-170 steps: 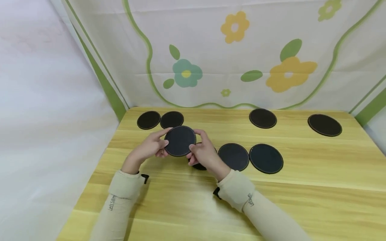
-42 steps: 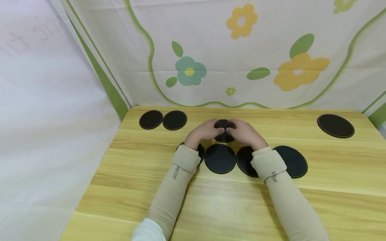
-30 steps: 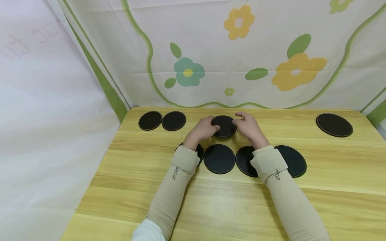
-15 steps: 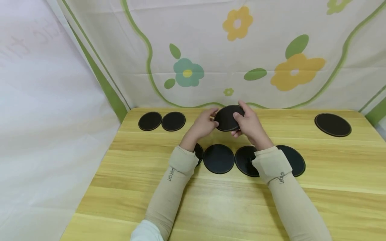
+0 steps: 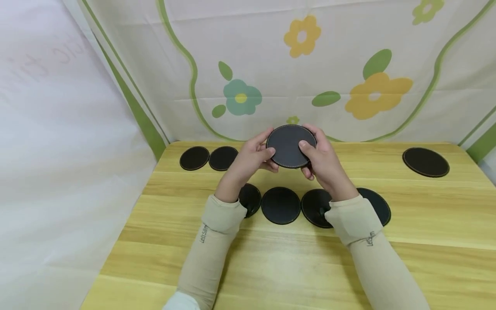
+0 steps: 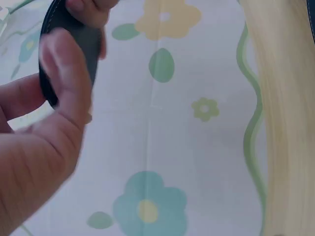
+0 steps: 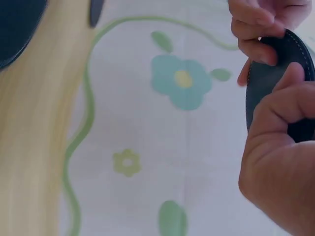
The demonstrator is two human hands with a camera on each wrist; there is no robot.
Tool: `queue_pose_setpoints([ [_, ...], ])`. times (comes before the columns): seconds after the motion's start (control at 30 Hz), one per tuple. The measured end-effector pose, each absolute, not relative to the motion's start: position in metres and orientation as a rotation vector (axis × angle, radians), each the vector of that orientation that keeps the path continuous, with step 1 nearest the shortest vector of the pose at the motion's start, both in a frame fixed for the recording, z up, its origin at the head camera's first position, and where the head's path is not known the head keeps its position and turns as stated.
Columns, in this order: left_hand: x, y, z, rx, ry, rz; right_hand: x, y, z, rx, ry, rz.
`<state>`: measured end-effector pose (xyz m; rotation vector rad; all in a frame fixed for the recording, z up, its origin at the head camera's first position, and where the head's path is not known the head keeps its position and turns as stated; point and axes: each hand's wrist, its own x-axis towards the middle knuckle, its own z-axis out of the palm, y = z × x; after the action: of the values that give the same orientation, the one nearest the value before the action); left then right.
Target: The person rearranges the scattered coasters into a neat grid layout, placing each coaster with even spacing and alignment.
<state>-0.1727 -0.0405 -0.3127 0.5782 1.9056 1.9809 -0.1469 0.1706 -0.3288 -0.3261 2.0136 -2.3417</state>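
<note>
Between both hands, a round black coaster (image 5: 288,144) with a stitched edge is held up above the back of the table, its face tilted toward the head camera. My left hand (image 5: 248,159) pinches its left side, thumb on the face and fingers behind. On the other side my right hand (image 5: 327,163) grips it, the thumb lying further in over the face. In the left wrist view the coaster (image 6: 81,46) appears edge-on beside the left thumb. The right wrist view shows the coaster (image 7: 268,78) with fingers of both hands on it.
Below the hands, a touching row of black coasters (image 5: 280,206) lies on the wooden table (image 5: 279,267), partly covered by the wrists. Two more coasters (image 5: 194,158) sit at the back left and a lone coaster (image 5: 426,162) at the back right. A flowered cloth (image 5: 271,56) hangs behind.
Several seconds ago both hands held a coaster further left; that row has since gained a coaster. Within the last second, the hands have raised the present coaster from the back middle of the table.
</note>
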Motion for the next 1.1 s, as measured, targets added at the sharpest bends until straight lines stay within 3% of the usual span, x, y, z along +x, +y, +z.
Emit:
queue_pose_setpoints([
  [0.63,-0.154,-0.068,-0.308,0.77,1.732,2.01,-0.115,0.138,-0.321,-0.471,2.047,-2.252],
  [1.1,-0.143,-0.099,-0.32,0.73,1.779,1.85,-0.108,0.128,-0.328,-0.427,2.055,-2.037],
])
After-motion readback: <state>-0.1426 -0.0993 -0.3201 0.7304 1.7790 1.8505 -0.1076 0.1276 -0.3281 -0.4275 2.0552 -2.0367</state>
